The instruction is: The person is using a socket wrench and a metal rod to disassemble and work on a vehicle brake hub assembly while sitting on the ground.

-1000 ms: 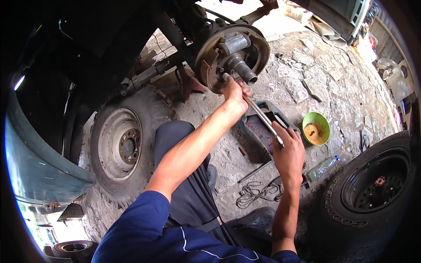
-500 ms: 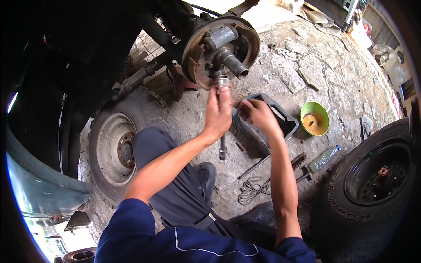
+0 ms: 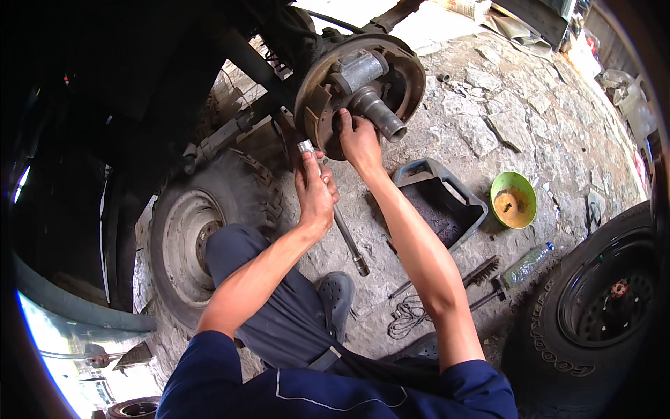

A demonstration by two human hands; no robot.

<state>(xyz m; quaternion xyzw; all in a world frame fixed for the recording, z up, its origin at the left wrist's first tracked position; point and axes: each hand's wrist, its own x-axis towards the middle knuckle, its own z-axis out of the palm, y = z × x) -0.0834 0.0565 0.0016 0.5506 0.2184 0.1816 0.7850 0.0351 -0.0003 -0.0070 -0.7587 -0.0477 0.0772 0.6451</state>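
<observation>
Your left hand point(image 3: 317, 195) wraps the wrench point(image 3: 345, 228), likely freeing your part-curled right hand point(image 3: 361, 143) to reach the brake's near side point(image 3: 328, 133); its grip I can't tell.

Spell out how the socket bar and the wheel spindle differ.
The socket bar is long and slender; the wheel spindle is shorter and thicker.
The socket bar is held in the left grip, while the wheel spindle juts from the round brake assembly.
Both look metallic and roughly cylindrical.
</observation>
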